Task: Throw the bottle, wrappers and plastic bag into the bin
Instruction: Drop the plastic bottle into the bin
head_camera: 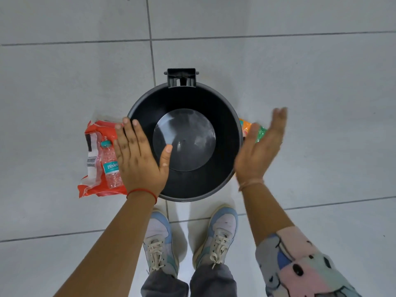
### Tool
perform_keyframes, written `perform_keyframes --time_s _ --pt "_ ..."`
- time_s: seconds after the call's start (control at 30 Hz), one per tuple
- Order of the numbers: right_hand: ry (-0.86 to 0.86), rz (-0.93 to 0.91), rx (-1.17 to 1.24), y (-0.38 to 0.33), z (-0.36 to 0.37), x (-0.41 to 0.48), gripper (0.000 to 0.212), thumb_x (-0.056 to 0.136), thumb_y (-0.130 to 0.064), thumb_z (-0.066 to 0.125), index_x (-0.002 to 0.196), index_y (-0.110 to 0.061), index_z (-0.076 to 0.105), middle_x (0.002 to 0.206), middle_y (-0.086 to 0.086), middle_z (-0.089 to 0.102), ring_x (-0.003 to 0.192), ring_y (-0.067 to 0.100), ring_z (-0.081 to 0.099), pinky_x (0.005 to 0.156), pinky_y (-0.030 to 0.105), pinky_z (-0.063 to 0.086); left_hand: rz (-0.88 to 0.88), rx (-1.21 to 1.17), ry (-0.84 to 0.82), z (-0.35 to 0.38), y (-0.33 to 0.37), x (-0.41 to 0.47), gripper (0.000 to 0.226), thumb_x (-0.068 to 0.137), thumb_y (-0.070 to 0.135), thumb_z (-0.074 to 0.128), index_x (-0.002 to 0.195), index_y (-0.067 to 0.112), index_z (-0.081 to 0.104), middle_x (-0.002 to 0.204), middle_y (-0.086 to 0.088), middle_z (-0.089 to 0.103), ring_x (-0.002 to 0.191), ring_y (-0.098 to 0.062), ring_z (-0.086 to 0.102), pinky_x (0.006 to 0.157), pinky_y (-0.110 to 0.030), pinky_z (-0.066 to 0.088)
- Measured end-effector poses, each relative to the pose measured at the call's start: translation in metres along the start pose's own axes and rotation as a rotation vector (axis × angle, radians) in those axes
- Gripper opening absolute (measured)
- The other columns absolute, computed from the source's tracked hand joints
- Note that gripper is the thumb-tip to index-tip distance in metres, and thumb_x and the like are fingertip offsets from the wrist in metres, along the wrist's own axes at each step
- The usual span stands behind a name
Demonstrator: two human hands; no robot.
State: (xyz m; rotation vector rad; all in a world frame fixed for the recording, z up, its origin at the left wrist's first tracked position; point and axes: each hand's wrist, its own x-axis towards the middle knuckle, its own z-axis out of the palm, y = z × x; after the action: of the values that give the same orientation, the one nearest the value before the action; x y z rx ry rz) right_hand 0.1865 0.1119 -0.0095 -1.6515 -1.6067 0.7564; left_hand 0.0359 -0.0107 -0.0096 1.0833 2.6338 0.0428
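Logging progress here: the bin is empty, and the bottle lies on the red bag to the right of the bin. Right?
Not quite. The head view shows the bottle on the red bag to the left of the bin, not the right. The bin is indeed empty.

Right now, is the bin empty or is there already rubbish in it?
Empty. The bin shows its bare dark floor; the bottle and red plastic bag lie outside on the tiles at its left.

Red wrist thread (left), cartoon-print sleeve.
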Motion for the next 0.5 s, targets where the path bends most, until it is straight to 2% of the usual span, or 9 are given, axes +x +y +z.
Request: perform_keyframes --time_s 0.07,0.1,0.17,0.27,0.33,0.43,0.5 --pt "0.171 0.161 -0.005 0.017 -0.002 0.021 0.043 0.099 -0.014 0.039 0.138 0.003 0.035 0.145 0.020 0.036 0.136 0.026 0.032 0.104 0.002 0.017 0.005 -0.002 0.005 0.001 0.000 0.000 0.088 0.087 0.066 0.001 0.145 -0.001 0.010 0.154 -0.022 0.012 0.142 -0.035 0.006 0.116 -0.035 -0.006" --pt "0.175 0.212 -0.048 0.028 -0.003 0.027 0.041 0.099 -0.015 0.039 0.136 0.002 0.038 0.145 0.019 0.037 0.136 0.027 0.032 0.103 0.001 0.016 0.009 0.000 0.005 0.001 0.000 0.000 0.088 0.087 0.065 0.001 0.145 -0.001 0.010 0.154 -0.023 0.012 0.142 -0.035 0.007 0.116 -0.037 -0.003" --pt "0.038 0.335 -0.156 0.051 -0.002 0.032 0.041 0.099 -0.019 0.044 0.137 -0.004 0.040 0.146 0.014 0.038 0.136 0.025 0.033 0.104 0.012 0.022 0.014 0.009 0.014 0.001 0.002 0.001 0.088 0.088 0.065 0.002 0.145 -0.001 0.011 0.153 -0.023 0.014 0.142 -0.035 0.008 0.116 -0.039 0.001" --pt "-0.305 0.523 -0.295 0.076 0.006 0.024 0.058 0.093 -0.028 0.056 0.143 -0.010 0.032 0.148 0.008 0.037 0.134 0.026 0.034 0.104 0.029 0.031 0.016 0.013 0.034 0.002 0.003 0.001 0.087 0.088 0.065 0.002 0.145 0.000 0.012 0.153 -0.021 0.016 0.142 -0.034 0.009 0.115 -0.027 -0.012" --pt "-0.463 0.561 -0.373 0.090 0.016 0.016 0.064 0.091 -0.026 0.058 0.144 -0.008 0.026 0.148 0.012 0.035 0.134 0.031 0.033 0.107 0.041 0.030 0.021 0.009 0.045 0.004 0.002 0.002 0.088 0.088 0.066 0.002 0.145 0.000 0.013 0.153 -0.021 0.016 0.142 -0.034 0.009 0.114 -0.026 -0.013" --pt "-0.518 0.604 -0.480 0.109 0.033 0.009 0.052 0.092 -0.015 0.051 0.139 -0.001 0.032 0.138 0.021 0.044 0.124 0.037 0.042 0.102 0.048 0.038 0.034 0.017 0.057 0.006 0.000 0.002 0.088 0.088 0.065 0.001 0.145 0.000 0.013 0.153 -0.021 0.016 0.142 -0.034 0.009 0.115 -0.037 0.000" --pt "-0.513 0.638 -0.513 0.122 0.042 0.004 0.038 0.093 -0.014 0.046 0.127 0.002 0.041 0.124 0.024 0.053 0.112 0.039 0.050 0.094 0.049 0.044 0.039 0.013 0.065 0.007 -0.001 0.003 0.087 0.088 0.065 0.000 0.145 0.000 0.013 0.154 -0.020 0.016 0.142 -0.034 0.008 0.116 -0.033 -0.004"
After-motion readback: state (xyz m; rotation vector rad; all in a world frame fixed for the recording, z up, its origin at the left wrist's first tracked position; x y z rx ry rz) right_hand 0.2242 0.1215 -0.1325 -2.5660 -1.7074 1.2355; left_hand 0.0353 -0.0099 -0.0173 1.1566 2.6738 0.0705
